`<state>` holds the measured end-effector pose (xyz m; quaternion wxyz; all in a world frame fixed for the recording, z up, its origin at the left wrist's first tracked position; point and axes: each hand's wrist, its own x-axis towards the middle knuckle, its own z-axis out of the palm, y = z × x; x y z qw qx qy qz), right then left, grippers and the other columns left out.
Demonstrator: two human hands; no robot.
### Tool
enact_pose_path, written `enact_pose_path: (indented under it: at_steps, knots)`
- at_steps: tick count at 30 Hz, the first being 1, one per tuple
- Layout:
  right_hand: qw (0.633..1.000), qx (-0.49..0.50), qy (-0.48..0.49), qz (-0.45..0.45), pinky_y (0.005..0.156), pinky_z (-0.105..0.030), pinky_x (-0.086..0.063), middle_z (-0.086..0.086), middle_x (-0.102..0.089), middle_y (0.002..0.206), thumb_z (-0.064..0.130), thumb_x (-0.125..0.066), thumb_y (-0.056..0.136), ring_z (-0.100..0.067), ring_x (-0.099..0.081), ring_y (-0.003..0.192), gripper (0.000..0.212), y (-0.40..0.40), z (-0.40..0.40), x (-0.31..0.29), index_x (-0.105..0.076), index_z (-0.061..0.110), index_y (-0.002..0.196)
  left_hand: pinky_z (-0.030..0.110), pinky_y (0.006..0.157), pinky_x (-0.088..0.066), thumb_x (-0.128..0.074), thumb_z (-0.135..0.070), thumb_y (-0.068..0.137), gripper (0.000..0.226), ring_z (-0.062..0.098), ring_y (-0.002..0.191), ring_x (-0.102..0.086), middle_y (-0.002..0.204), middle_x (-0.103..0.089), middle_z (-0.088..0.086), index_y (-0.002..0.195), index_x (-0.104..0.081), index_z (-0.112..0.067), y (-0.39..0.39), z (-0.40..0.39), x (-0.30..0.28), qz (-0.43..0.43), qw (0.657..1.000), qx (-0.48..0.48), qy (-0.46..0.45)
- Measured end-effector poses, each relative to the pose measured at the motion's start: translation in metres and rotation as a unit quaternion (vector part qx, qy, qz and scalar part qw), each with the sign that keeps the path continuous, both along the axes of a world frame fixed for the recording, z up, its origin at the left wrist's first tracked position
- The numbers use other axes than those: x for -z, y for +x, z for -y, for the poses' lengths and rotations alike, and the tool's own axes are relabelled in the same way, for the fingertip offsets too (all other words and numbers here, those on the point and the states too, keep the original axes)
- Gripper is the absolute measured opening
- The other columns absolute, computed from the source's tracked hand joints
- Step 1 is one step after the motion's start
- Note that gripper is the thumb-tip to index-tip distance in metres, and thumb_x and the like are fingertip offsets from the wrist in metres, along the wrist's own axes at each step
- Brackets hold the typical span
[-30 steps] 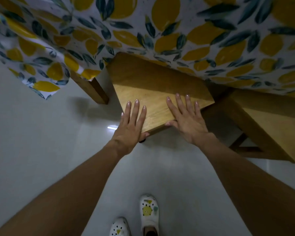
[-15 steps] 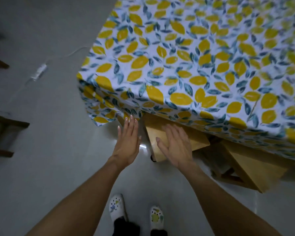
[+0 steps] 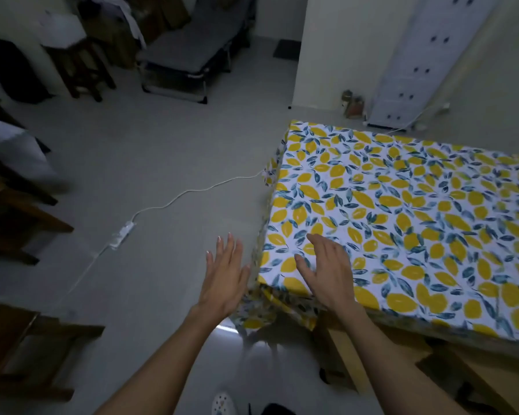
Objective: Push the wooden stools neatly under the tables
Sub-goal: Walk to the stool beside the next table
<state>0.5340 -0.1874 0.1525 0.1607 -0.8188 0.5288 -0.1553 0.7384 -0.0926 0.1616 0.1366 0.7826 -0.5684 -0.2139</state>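
Note:
A table with a lemon-print cloth (image 3: 402, 211) fills the right half of the view. A light wooden stool (image 3: 339, 348) is tucked beneath its near corner, only an edge and a leg showing. A second light stool (image 3: 474, 375) pokes out below the table's near edge at the right. My left hand (image 3: 225, 277) hovers open over the floor just left of the table corner. My right hand (image 3: 327, 268) hovers open above the corner of the cloth. Neither hand holds anything.
Dark wooden stools stand at the left edge (image 3: 15, 211) and lower left (image 3: 27, 348). A white cable with a switch (image 3: 122, 233) runs across the grey floor. A dark stool (image 3: 78, 67), a folding bed (image 3: 189, 52) and a white drawer tower (image 3: 414, 61) line the far wall.
Both hands left the stool seat and rose to table height. The view lifted from under the table to across the room; the stool now sits farther under the cloth.

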Motion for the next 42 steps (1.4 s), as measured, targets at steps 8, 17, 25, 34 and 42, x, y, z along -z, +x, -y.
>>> enact_pose_path:
  at_steps: [8,17,25,34,42]
  knots:
    - [0.998,0.061,-0.019,0.016,0.105,-0.043,-0.036,-0.006,-0.056,0.132,0.057,-0.033,0.090,-0.028,-0.048,0.124,0.063,0.117,0.072,-0.027,-0.051,0.015,0.134,0.042,0.118,0.007,-0.028,-0.039,0.100,0.057,0.025,0.147,0.011,0.161,0.000,0.006,0.150,-0.013,-0.016,0.130,0.104,-0.025,-0.061,0.998,0.011,0.010]
    - [0.997,0.076,0.005,0.021,0.107,-0.039,-0.033,-0.005,-0.055,0.131,0.064,-0.025,0.086,-0.026,-0.045,0.123,0.071,0.259,0.235,-0.035,-0.049,0.016,0.132,0.042,0.119,0.005,-0.030,-0.040,0.099,0.058,0.022,0.147,0.010,0.161,-0.002,0.003,0.150,-0.015,-0.018,0.267,0.264,-0.045,-0.078,0.997,0.003,-0.014]
    - [0.995,0.101,-0.002,0.015,0.103,-0.040,-0.036,-0.005,-0.059,0.125,0.060,-0.033,0.087,-0.028,-0.049,0.118,0.065,0.350,0.398,-0.041,-0.051,0.016,0.131,0.042,0.119,0.005,-0.032,-0.039,0.099,0.057,0.024,0.148,0.008,0.160,-0.006,0.004,0.149,-0.017,-0.017,0.368,0.431,-0.045,-0.089,0.996,0.023,-0.005]
    - [0.980,0.199,0.004,0.006,0.109,-0.038,-0.030,-0.006,-0.053,0.135,0.063,-0.025,0.086,-0.026,-0.043,0.127,0.072,0.404,0.589,-0.039,-0.045,0.016,0.136,0.042,0.120,0.004,-0.032,-0.038,0.100,0.056,0.024,0.148,0.004,0.160,-0.007,0.004,0.149,-0.018,-0.016,0.432,0.678,-0.040,-0.091,0.987,0.135,0.002]
    - [0.947,0.320,0.024,0.029,0.111,-0.039,-0.026,-0.004,-0.047,0.142,0.060,-0.031,0.091,-0.024,-0.039,0.132,0.065,0.385,0.734,-0.038,-0.041,0.018,0.140,0.041,0.120,0.002,-0.033,-0.036,0.100,0.054,0.023,0.148,-0.003,0.159,-0.013,0.004,0.149,-0.020,-0.017,0.396,0.880,-0.032,-0.108,0.961,0.254,0.033]
